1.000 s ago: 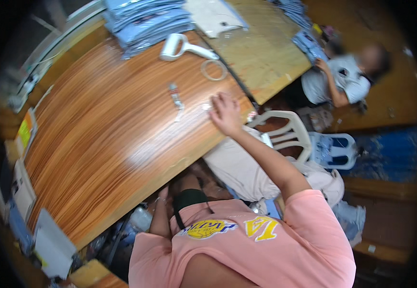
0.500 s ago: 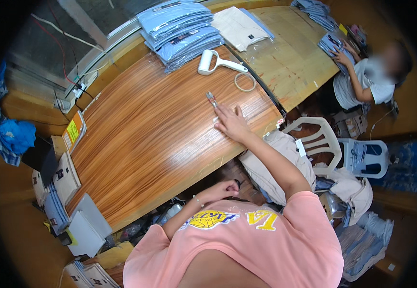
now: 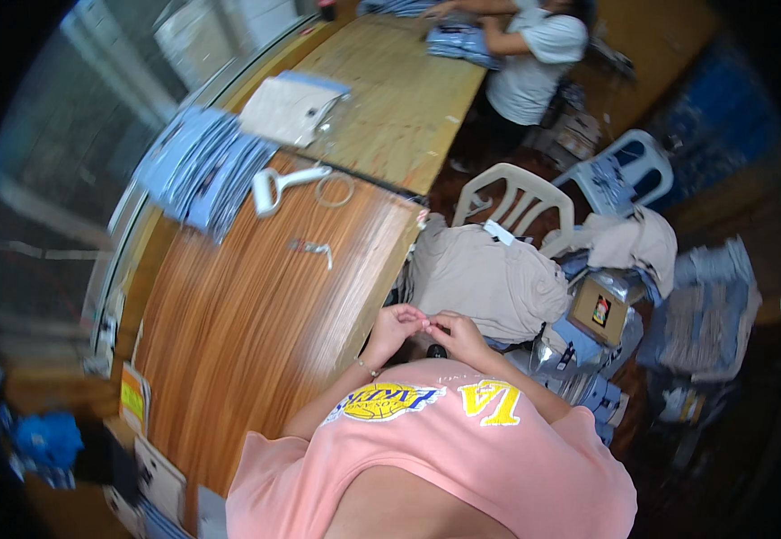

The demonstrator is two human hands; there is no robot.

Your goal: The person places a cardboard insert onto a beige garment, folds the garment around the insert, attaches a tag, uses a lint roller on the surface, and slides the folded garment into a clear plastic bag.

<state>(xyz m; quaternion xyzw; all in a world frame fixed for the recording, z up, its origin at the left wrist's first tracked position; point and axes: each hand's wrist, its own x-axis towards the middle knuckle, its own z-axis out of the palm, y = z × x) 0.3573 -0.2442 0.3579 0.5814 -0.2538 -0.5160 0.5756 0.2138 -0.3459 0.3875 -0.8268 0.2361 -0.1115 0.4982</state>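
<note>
My left hand and my right hand meet in front of my chest, just off the table's near edge. The fingertips of both are pinched together and touch. Whatever sits between them, if anything, is too small to make out. On the brown wood-grain table lies a small metal clipper-like tool, blurred, apart from both hands. Beyond it are a white lint roller and a pale tape-like ring.
A stack of bagged blue garments and a folded beige garment are at the back. Right of the table are a heap of beige clothing, a beige plastic chair and a cardboard box. A co-worker handles blue garments at the far table.
My right hand has left the tabletop beside the clipper-like tool and drawn back to meet my left hand, both now pinching. The view has swung to the right.
</note>
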